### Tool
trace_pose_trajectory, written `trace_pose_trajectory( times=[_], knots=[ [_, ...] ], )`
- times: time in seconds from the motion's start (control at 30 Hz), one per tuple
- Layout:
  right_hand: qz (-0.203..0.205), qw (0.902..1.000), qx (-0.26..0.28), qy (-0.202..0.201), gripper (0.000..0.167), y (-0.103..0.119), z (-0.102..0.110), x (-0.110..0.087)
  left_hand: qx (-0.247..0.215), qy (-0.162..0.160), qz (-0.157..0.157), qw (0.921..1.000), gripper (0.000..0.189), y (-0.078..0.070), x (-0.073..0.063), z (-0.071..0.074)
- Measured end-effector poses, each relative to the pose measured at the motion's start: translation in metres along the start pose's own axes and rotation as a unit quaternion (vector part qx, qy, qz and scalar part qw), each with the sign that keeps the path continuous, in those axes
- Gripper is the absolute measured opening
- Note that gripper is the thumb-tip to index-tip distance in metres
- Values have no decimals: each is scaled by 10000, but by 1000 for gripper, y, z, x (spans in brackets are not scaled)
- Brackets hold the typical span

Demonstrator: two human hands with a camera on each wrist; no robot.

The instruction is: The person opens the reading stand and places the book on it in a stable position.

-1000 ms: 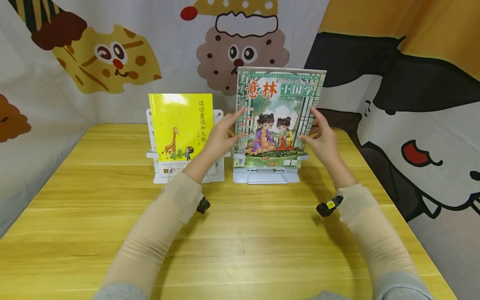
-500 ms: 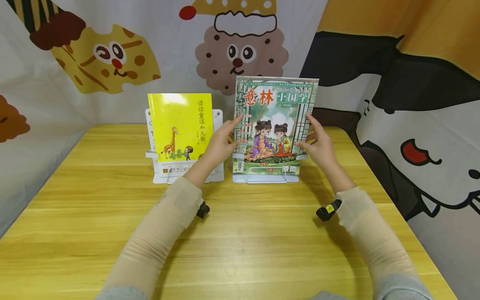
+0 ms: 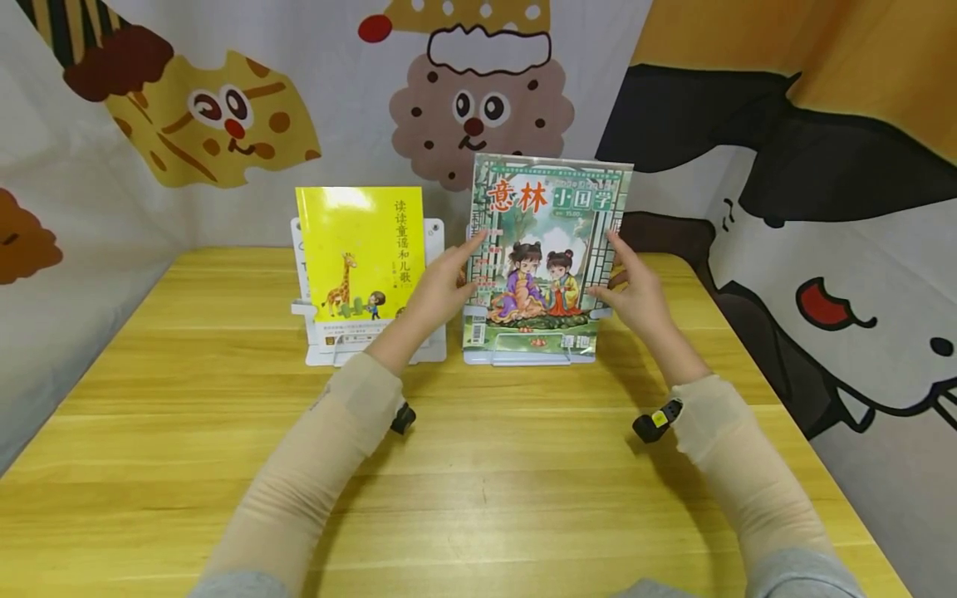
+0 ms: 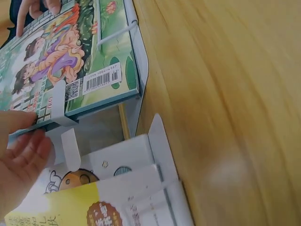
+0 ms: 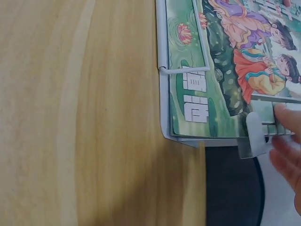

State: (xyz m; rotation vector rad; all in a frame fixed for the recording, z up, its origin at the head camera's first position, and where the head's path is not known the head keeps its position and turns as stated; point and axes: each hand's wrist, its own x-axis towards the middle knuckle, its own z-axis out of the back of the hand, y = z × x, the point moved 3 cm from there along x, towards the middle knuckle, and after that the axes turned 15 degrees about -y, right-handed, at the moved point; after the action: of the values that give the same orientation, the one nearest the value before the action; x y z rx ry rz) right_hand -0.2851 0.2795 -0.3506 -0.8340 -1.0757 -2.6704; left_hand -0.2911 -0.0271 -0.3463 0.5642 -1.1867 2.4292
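A green magazine (image 3: 549,249) with two cartoon figures on its cover leans on a white book stand (image 3: 478,358). Its bottom edge sits behind the stand's wire holder, and side clips lie over the cover. My left hand (image 3: 441,282) grips its left edge, thumb on the cover; the left wrist view shows curled fingers (image 4: 29,153) beside that edge. On the opposite edge my right hand (image 3: 635,286) holds it the same way, with the thumb (image 5: 284,115) on the cover near a clip (image 5: 255,134).
Left of the magazine, a yellow book (image 3: 362,249) with a giraffe stands on a second white stand (image 3: 434,345), close to my left forearm. Both stands are on a wooden table (image 3: 478,482). A printed cartoon curtain (image 3: 344,83) hangs behind and to the right.
Both hands have lowered the magazine; its lower edge now sits down in the stand, behind the wire holder. Over the last half second it has barely shifted. The yellow book stays put.
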Motion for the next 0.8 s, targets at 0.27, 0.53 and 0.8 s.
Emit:
trace_pose_trajectory(
  times=[0.27,0.53,0.8],
  knots=[
    [462,9979,-412,194,89,1,15,4,353,455,78,9983,86,1,-4,11],
    [740,9945,-738,101,76,6,47,7,581,503,-214,9968,80,-11,-8,40],
    [526,9845,-1669,123,66,2,82,4,1339,366,-588,9886,68,-9,-25,95]
  ],
)
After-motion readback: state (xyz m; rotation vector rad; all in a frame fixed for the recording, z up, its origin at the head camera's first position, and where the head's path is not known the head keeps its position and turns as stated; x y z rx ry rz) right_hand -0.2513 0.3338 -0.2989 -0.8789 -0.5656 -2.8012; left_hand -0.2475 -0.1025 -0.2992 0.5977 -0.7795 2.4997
